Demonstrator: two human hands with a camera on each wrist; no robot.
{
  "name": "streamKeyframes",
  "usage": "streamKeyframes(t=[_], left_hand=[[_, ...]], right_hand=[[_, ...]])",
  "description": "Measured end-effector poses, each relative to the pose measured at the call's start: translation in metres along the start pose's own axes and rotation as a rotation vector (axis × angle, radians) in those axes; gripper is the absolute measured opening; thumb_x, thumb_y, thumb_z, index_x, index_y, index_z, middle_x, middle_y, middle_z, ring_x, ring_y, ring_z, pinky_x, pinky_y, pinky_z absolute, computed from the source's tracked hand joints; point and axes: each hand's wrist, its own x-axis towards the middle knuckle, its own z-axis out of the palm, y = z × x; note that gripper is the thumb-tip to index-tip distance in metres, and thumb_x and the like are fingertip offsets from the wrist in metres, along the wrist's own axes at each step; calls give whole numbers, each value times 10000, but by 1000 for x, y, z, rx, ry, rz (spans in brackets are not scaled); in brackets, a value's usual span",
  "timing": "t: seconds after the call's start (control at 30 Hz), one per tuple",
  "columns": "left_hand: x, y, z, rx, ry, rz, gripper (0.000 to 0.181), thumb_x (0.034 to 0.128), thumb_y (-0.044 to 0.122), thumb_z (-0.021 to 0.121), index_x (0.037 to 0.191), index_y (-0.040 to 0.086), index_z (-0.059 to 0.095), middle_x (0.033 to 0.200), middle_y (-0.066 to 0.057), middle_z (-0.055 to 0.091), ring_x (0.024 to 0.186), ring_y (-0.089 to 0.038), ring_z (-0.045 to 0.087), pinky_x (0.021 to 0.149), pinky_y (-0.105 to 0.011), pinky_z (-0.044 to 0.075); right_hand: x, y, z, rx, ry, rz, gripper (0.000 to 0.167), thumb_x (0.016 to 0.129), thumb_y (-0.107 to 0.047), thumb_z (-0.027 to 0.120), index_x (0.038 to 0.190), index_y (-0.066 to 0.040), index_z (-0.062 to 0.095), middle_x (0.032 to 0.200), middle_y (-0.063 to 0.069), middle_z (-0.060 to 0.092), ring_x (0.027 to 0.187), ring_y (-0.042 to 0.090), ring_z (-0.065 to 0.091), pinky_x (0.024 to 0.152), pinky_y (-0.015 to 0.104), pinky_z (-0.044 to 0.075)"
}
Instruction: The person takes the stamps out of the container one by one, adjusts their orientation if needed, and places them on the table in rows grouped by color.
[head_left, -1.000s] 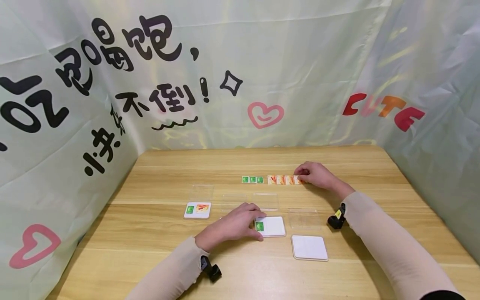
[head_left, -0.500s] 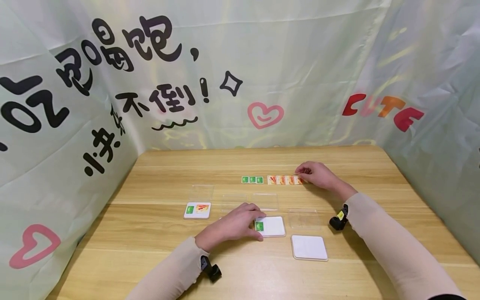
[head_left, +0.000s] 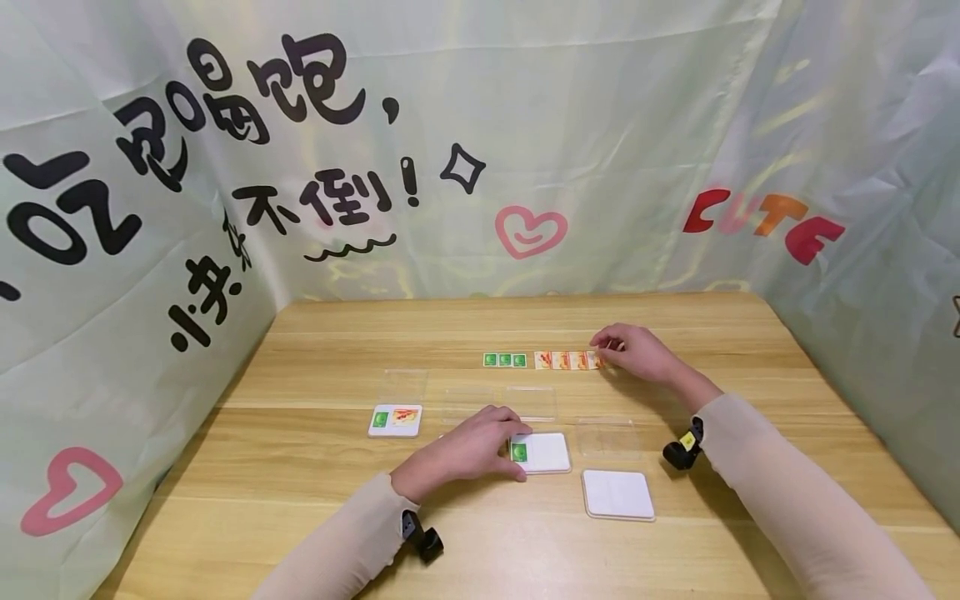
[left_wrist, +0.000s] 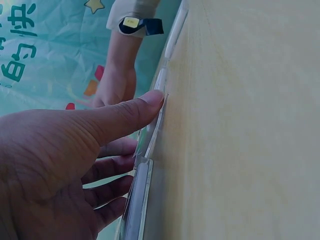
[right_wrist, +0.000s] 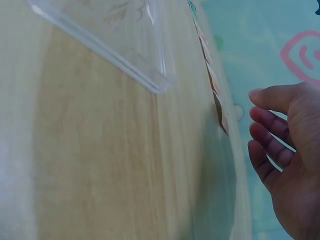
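Wood table (head_left: 525, 558), printed cloth (head_left: 600, 125) behind: our left hand (head_left: 474, 443) pinches the white case (head_left: 550, 453) edge to edge, and we reckon a light grip does it. Farther back and right, the orange stickers (head_left: 570, 360) end at our right hand (head_left: 640, 352), fingers loosely bent, nothing visible between them; we'd lift a corner gently.

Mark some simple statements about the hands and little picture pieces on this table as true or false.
The left hand holds a white case bearing one green piece. True.
The right hand rests on the blank case. False: it is at the right end of the orange row.
Three green pieces lie in a row on the table. True.
The leftmost visible case bears two green pieces. False: one green, one orange.
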Motion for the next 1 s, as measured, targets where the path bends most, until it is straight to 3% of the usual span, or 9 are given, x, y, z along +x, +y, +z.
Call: streamKeyframes(t=[0.4, 1.0], left_hand=[[0, 0, 0, 9, 3, 7, 634, 800, 461, 779, 1311, 122, 619, 1258, 13, 580, 1094, -123, 504, 957, -239, 411], [2, -2, 2, 11, 2, 7, 633, 793, 458, 786, 1306, 126, 623, 1253, 2, 582, 1122, -140, 503, 972, -251, 407]], right_hand=[[-12, -17, -2, 23, 2, -32, 207, 952, -93, 638, 1138, -9, 672, 994, 69, 652, 926, 229, 592, 797, 419, 501], [-36, -45, 6, 31, -1, -141, 324, 909, -130, 708, 1203, -10, 643, 1116, 134, 643, 1018, 311, 586, 866, 517, 472]])
